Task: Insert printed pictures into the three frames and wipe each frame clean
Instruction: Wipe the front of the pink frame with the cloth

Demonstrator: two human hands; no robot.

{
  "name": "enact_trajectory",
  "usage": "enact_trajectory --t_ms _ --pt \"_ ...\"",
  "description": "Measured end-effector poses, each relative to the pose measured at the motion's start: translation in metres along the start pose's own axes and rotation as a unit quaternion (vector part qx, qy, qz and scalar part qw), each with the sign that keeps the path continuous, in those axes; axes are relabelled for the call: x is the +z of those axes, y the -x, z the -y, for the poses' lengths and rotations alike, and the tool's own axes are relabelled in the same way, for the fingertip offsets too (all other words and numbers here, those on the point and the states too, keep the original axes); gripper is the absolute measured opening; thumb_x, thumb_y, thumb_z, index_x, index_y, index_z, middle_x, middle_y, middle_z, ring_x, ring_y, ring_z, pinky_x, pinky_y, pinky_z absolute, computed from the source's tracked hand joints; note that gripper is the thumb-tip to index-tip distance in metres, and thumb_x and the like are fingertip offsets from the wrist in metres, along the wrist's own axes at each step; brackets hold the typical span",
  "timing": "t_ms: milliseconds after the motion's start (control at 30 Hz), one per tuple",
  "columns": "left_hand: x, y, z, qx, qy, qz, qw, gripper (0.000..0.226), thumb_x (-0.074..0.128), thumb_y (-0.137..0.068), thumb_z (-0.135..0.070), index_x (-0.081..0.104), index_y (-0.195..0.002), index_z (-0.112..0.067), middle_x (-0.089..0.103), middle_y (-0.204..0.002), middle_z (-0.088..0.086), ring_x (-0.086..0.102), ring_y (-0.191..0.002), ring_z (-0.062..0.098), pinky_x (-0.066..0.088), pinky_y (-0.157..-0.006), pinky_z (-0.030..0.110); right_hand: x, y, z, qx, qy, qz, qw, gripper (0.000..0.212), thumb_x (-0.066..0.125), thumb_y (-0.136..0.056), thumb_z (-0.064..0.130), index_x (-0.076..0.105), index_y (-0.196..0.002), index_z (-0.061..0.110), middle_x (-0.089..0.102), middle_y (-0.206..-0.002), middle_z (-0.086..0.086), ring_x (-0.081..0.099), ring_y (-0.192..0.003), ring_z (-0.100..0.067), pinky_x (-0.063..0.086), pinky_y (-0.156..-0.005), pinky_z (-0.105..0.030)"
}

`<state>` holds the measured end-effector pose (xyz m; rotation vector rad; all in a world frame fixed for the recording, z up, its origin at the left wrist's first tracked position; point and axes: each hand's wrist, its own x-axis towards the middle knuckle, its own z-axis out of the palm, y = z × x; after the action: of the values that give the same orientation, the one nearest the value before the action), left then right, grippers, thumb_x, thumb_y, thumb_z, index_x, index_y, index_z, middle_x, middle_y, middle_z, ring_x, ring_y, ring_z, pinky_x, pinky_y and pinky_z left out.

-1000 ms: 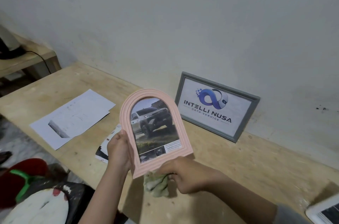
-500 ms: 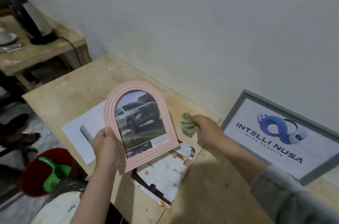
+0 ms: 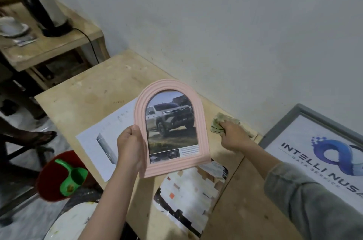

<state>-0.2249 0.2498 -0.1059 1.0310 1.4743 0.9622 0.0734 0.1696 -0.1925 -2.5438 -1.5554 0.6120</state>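
Note:
My left hand [image 3: 130,145] grips the lower left edge of a pink arched frame [image 3: 168,127], held upright above the table with a printed picture of a pickup truck inside. To its right, my right hand [image 3: 232,135] holds a crumpled greenish cloth [image 3: 220,123] low over the wooden table [image 3: 88,92], near the wall. A grey rectangular frame [image 3: 290,119] with a blue logo print leans against the wall at the far right.
Printed sheets lie on the table: a white one [image 3: 98,141] left of the pink frame and another [image 3: 186,196] below it. A red bucket [image 3: 49,182] with a green scoop [image 3: 71,178] stands beside the table. A kettle [image 3: 45,9] sits on a side shelf at the upper left.
My right hand carried the cloth from under the pink frame out to the right and down toward the table. The view swung left, and the pink frame stayed in my left hand.

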Motion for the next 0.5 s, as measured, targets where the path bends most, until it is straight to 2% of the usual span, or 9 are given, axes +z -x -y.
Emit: enact_trajectory --t_ms 33,100,167,267,367,433,500 --pt "0.000 -0.001 -0.001 0.003 -0.002 0.000 1.000 0.027 0.036 -0.100 -0.027 0.044 -0.079 -0.011 0.034 -0.075 0.008 0.029 -0.070 0.019 0.021 -0.061 0.031 -0.007 0.001 0.005 -0.011 -0.018 -0.006 1.000 0.051 0.045 -0.087 0.019 0.043 -0.138 0.022 0.048 -0.139 -0.003 0.043 -0.128 -0.028 0.028 -0.111 -0.047" --pt "0.005 0.002 -0.003 0.002 0.000 0.016 1.000 0.027 0.037 -0.099 -0.028 0.045 -0.079 -0.012 0.035 -0.076 0.007 0.030 -0.071 0.020 0.023 -0.063 0.031 -0.027 0.019 0.014 -0.010 -0.125 -0.044 0.991 0.044 0.046 -0.091 0.024 0.049 -0.135 0.022 0.054 -0.134 0.000 0.048 -0.126 -0.024 0.031 -0.110 -0.039" --pt "0.009 0.005 -0.004 0.008 -0.003 0.026 1.000 0.027 0.036 -0.099 -0.027 0.045 -0.078 -0.011 0.035 -0.076 0.006 0.030 -0.071 0.019 0.023 -0.063 0.031 -0.044 0.044 0.030 -0.001 -0.265 -0.087 0.960 0.038 0.047 -0.096 0.025 0.052 -0.133 0.019 0.057 -0.130 0.002 0.053 -0.117 -0.015 0.038 -0.100 -0.026" --pt "0.019 0.021 -0.007 0.020 0.003 0.073 0.997 0.033 0.036 -0.099 -0.027 0.049 -0.080 -0.003 0.037 -0.078 0.006 0.031 -0.072 0.019 0.024 -0.062 0.030 -0.061 0.095 0.050 0.025 -0.402 -0.118 0.908 0.034 0.046 -0.098 0.028 0.052 -0.131 0.022 0.058 -0.122 0.006 0.054 -0.108 -0.008 0.039 -0.089 -0.021" --pt "0.034 0.048 -0.013 0.038 -0.006 0.115 0.993 0.035 0.037 -0.098 -0.024 0.048 -0.081 0.004 0.036 -0.076 0.008 0.033 -0.068 0.016 0.026 -0.059 0.028 -0.067 0.141 0.059 0.033 -0.473 -0.107 0.874 0.034 0.048 -0.098 0.028 0.049 -0.132 0.025 0.059 -0.120 0.008 0.057 -0.107 -0.012 0.048 -0.089 -0.028" --pt "0.050 0.077 -0.016 0.061 -0.007 0.152 0.986 0.033 0.037 -0.098 -0.020 0.041 -0.078 0.006 0.028 -0.070 0.009 0.028 -0.053 0.013 0.024 -0.047 0.021 -0.067 0.175 0.051 0.070 -0.485 -0.136 0.861 0.036 0.052 -0.095 0.029 0.045 -0.130 0.029 0.057 -0.118 0.009 0.057 -0.103 -0.013 0.052 -0.088 -0.031" --pt "0.067 0.105 -0.016 0.099 -0.009 0.188 0.977 0.033 0.039 -0.097 -0.019 0.036 -0.072 0.002 0.025 -0.065 0.009 0.025 -0.049 0.012 0.025 -0.046 0.021 -0.065 0.207 0.033 0.101 -0.472 -0.176 0.858 0.043 0.058 -0.092 0.031 0.041 -0.131 0.028 0.055 -0.118 0.009 0.056 -0.104 -0.012 0.050 -0.088 -0.029"
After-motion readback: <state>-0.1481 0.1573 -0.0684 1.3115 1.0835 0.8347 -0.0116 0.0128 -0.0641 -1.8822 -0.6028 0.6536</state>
